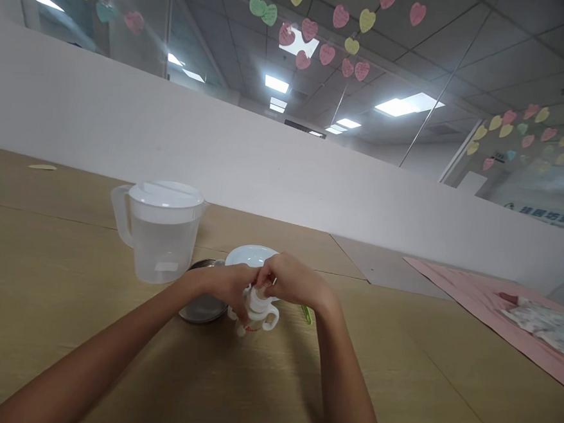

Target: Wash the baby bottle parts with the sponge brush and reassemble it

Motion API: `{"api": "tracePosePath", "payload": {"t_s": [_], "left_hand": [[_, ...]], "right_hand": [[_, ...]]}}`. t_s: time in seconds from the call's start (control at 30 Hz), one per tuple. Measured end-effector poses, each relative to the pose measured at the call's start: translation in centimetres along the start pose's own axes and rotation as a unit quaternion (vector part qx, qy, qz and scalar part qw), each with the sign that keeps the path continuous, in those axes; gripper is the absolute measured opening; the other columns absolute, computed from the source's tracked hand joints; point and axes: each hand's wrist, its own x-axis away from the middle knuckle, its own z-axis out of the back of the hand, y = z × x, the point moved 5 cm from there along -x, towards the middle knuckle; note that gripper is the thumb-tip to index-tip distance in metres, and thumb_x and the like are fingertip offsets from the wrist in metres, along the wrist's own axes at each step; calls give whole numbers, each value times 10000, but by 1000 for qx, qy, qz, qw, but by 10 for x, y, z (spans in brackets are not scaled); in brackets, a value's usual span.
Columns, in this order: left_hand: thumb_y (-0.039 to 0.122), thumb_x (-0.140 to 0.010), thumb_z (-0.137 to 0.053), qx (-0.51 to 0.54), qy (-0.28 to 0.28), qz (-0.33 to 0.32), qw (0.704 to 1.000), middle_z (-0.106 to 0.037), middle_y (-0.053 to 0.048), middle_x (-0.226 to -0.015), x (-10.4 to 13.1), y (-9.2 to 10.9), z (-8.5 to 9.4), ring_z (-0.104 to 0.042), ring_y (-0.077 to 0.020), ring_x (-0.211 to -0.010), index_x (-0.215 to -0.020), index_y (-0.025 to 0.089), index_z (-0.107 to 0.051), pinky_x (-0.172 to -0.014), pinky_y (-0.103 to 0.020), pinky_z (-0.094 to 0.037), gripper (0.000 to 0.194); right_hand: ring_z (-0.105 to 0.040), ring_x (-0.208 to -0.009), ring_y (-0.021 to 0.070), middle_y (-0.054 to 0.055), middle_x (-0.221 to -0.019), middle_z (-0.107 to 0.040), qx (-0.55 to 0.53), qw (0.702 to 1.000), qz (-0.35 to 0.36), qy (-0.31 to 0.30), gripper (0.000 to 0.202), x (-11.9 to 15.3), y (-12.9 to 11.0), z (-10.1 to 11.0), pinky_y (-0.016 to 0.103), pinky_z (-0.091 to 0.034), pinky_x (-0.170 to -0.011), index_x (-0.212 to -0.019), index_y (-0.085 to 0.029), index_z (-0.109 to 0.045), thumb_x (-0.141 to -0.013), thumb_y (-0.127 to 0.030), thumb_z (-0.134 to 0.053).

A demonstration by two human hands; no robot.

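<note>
In the middle of the head view, a small white baby bottle [257,313] with side handles and red print stands over the table. My left hand [233,285] is closed around its left side. Fingers of my right hand [284,277] are bent and pinched together at the bottle's top, where they partly hide the teat or cap. Just behind both hands sits a white bowl [251,254], partly covered by them. A round metal tin [203,309] lies beneath my left wrist. Right of the bottle, a thin green item [306,314] is partly hidden by my right wrist.
A clear lidded pitcher [164,235] holding water stands left of the hands. Pink cloth [474,296] covers the table's right side, with a doll in patterned clothing [544,323] on it. A low white wall [266,165] with glass above borders the wooden table [63,299].
</note>
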Motion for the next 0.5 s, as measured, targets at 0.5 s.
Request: {"api": "tracePosePath", "payload": {"t_s": [0.5], "left_hand": [[317,-471,-751,16,-24,9,1000,-650,14,-847,-6,-14,-5,-582,-184,-786,-889,186,-613,-626,-221,-428,460]], "right_hand": [[-549,-615,99,-2,-664,-657,-12,1000,0,-2,237,-4,6,0,178,-375,-539,-723,-175,-709,-598,-35,-564]]}}
